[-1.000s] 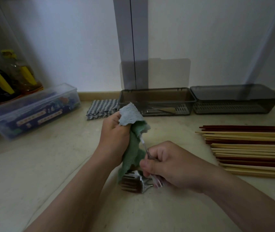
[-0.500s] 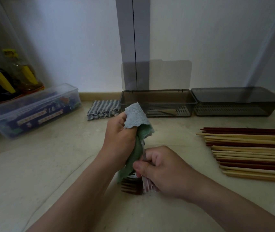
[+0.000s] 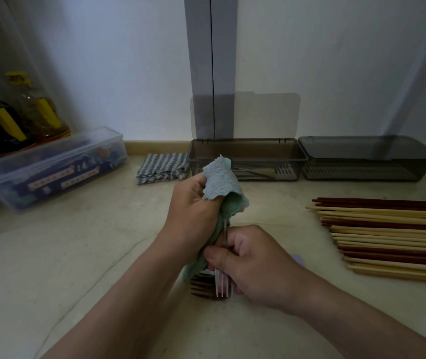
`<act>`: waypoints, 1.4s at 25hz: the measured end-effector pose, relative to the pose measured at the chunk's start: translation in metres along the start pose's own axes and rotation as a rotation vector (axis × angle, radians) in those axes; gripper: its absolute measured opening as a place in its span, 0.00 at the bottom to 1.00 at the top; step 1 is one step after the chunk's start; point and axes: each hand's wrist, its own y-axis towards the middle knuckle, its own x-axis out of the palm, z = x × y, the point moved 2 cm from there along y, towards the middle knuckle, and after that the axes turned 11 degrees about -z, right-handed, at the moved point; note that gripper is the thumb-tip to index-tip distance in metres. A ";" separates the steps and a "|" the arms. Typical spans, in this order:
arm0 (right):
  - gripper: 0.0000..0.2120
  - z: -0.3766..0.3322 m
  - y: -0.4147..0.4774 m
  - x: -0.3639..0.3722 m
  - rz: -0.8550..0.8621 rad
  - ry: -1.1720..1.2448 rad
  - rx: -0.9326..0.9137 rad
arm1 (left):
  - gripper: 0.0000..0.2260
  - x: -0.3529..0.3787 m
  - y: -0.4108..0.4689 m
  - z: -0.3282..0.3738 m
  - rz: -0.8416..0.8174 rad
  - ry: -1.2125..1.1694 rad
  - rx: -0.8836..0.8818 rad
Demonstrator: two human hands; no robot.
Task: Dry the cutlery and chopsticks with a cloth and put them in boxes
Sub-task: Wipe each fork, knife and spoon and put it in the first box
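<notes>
Right grip [image 3: 258, 265] pinches fork [image 3: 223, 285]; left grip [image 3: 191, 211] wraps cloth [image 3: 219, 182] round its handle.

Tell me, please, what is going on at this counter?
A person is drying a fork with a green cloth: the left hand grips the cloth around its handle, the right hand holds it near the tines. More forks lie on the counter beneath the hands. The chopsticks lie to the right, not yet boxed. At the back, one grey box stands open with some cutlery inside; the box beside it seems closed.
</notes>
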 end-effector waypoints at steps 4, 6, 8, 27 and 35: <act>0.09 -0.001 0.002 -0.010 0.071 0.027 -0.040 | 0.06 0.003 -0.002 -0.006 -0.078 0.009 0.023; 0.09 -0.001 0.001 -0.009 0.060 0.010 -0.033 | 0.06 0.003 -0.002 -0.008 -0.085 0.015 0.016; 0.10 0.000 -0.001 -0.012 0.010 0.024 0.016 | 0.07 0.001 -0.002 -0.005 -0.088 0.019 0.014; 0.16 0.003 -0.006 -0.055 0.421 0.515 -0.125 | 0.10 0.009 -0.008 -0.001 -0.499 0.128 -0.125; 0.13 0.006 -0.010 -0.083 0.580 0.613 -0.174 | 0.10 0.016 -0.011 -0.001 -0.607 0.099 -0.131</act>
